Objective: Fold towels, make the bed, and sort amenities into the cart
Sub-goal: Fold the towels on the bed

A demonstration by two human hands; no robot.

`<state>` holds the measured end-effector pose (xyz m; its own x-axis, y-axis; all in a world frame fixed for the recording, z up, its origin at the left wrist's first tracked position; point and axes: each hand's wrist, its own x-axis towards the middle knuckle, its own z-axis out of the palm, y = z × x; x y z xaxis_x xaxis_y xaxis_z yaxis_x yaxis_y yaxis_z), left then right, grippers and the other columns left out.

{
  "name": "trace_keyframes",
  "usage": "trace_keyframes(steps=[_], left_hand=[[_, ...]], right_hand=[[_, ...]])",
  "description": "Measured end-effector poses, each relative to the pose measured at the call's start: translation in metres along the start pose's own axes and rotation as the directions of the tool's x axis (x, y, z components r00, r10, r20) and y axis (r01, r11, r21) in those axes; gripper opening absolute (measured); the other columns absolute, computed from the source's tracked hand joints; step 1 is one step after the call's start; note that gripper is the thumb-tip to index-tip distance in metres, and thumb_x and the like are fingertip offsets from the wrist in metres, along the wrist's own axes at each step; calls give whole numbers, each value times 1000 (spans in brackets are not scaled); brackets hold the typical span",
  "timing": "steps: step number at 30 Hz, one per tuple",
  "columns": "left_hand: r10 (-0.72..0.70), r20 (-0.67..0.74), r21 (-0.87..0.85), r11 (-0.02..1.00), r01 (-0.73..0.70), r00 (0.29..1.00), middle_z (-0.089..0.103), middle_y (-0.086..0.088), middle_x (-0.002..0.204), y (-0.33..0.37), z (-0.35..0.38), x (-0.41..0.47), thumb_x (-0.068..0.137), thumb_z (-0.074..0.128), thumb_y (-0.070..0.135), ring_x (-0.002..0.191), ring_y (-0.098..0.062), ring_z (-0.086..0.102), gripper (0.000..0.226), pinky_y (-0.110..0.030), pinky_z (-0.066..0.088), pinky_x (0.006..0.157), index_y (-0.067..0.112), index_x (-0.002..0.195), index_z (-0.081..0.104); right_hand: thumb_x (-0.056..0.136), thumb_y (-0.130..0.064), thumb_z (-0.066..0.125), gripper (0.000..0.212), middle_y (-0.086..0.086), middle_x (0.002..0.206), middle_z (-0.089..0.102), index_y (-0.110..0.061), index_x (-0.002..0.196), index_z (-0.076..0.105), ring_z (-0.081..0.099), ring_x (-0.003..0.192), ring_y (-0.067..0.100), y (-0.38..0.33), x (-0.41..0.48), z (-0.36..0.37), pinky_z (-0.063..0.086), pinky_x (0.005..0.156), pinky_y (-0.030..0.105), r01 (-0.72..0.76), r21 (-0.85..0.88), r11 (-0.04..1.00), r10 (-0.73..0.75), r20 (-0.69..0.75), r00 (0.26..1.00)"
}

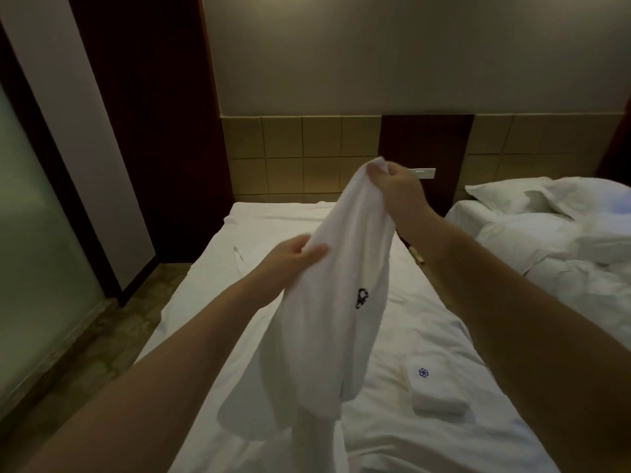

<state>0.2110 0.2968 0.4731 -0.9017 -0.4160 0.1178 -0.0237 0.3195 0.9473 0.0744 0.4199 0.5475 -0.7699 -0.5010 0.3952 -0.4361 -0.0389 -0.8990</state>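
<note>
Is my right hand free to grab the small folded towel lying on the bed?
Probably not yet: the right hand pinches the lifted white cloth. The folded towel lies uncovered on the bed, so nothing else blocks it.

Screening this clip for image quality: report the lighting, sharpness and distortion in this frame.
Head view: dim, yellowish room light, brightest on the upper wall; no glare, and the white cloth and bed sheet look greyish; mildly soft throughout, though the small blue logo shows; wide-angle stretch lengthens the forearms toward the lower corners.

Left hand (297, 255) low, right hand (394, 186) high
</note>
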Motion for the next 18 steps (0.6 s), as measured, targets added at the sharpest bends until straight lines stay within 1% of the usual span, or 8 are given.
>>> trace_keyframes(steps=[5, 7, 8, 10, 11, 13, 15, 18], left_hand=[[-157, 56, 84, 985, 152, 986, 68, -3, 102, -30, -55, 2, 81, 71, 38, 91, -20, 67, 24, -22, 55, 65, 25, 100, 64], [-144, -22, 52, 988, 145, 989, 68, -3, 95, -36, -80, 7, 76, 74, 35, 88, -22, 66, 21, -24, 55, 65, 25, 92, 65], [-120, -66, 34, 992, 123, 991, 68, -1, 93, -35, -89, 10, 79, 74, 31, 88, -22, 66, 15, -24, 54, 65, 27, 89, 64], [-24, -76, 108, 994, 32, 997, 67, 2, 89, -24, -98, 20, 84, 70, 25, 86, -19, 65, 6, -26, 54, 67, 27, 87, 65], [37, -40, 171, 985, -29, 999, 67, 0, 88, -15, -99, 26, 85, 69, 23, 85, -19, 65, 3, -28, 55, 70, 24, 87, 67], [125, 22, 227, 965, -127, 992, 65, -3, 84, 4, -101, 34, 84, 69, 21, 82, -19, 62, 2, -34, 53, 76, 19, 84, 69], [148, 35, 227, 962, -153, 988, 63, -2, 80, 14, -108, 41, 82, 71, 21, 77, -16, 61, 5, -32, 53, 72, 18, 80, 68], [122, 90, 192, 972, -138, 988, 61, 0, 77, 3, -128, 50, 81, 73, 26, 74, -14, 58, 11, -25, 47, 66, 17, 79, 67]], right_hand=[[102, -36, 40, 20, -7, 79, 48, -19, 98, 49, 52, 81, 10, -6, 30, -8, 44, 73, 21, -67, 1, 998, 63, -348, 936], [101, -38, 40, 24, -4, 80, 50, -18, 96, 53, 53, 84, 15, -3, 35, -5, 44, 75, 26, -48, -35, 998, 32, -360, 933], [101, -38, 41, 26, -1, 81, 52, -17, 95, 56, 53, 82, 16, -1, 36, 1, 45, 72, 26, -21, -63, 998, 1, -288, 958], [99, -33, 47, 22, 1, 85, 56, -16, 97, 60, 56, 78, 13, 4, 31, 24, 45, 69, 24, 38, -137, 990, -36, 15, 999], [98, -30, 51, 17, -1, 89, 58, -17, 102, 61, 57, 80, 11, 2, 26, 39, 48, 69, 20, 66, -205, 977, -24, 204, 979], [93, -28, 58, 17, -5, 95, 60, -21, 109, 59, 61, 85, 9, -4, 14, 73, 52, 70, 18, 87, -332, 939, 94, 494, 865], [90, -31, 63, 19, -4, 95, 64, -23, 106, 60, 64, 86, 12, -5, 8, 101, 54, 71, 19, 30, -406, 914, 236, 589, 773], [87, -35, 66, 23, 1, 92, 65, -17, 100, 64, 63, 86, 15, -1, 12, 122, 53, 75, 24, -6, -500, 866, 298, 507, 809]])
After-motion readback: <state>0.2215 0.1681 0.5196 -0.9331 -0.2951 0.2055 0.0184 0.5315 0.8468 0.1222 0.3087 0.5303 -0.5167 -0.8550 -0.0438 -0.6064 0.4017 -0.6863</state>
